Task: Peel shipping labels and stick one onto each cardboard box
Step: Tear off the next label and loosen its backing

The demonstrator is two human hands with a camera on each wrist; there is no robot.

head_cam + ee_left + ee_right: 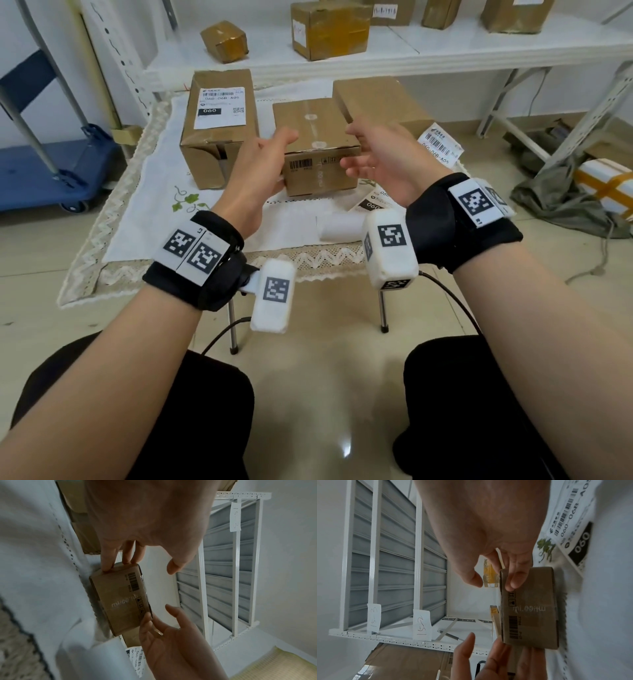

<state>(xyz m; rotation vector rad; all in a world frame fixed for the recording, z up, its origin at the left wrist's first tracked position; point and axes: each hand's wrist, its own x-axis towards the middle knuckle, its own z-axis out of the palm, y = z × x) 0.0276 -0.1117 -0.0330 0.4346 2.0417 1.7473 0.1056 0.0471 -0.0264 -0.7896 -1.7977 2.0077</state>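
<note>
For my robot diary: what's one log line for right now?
step: positioning middle box | left hand: touching | right hand: touching | middle box label: none

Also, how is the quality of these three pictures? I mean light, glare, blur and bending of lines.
Head view: bright and even, lines bend toward the edges, a glare spot on the floor tiles. Left wrist view: dim, the tablecloth blurred, the small box fairly sharp. Right wrist view: dim too, the palm of the right hand soft, the loose label smeared at the edge.
</note>
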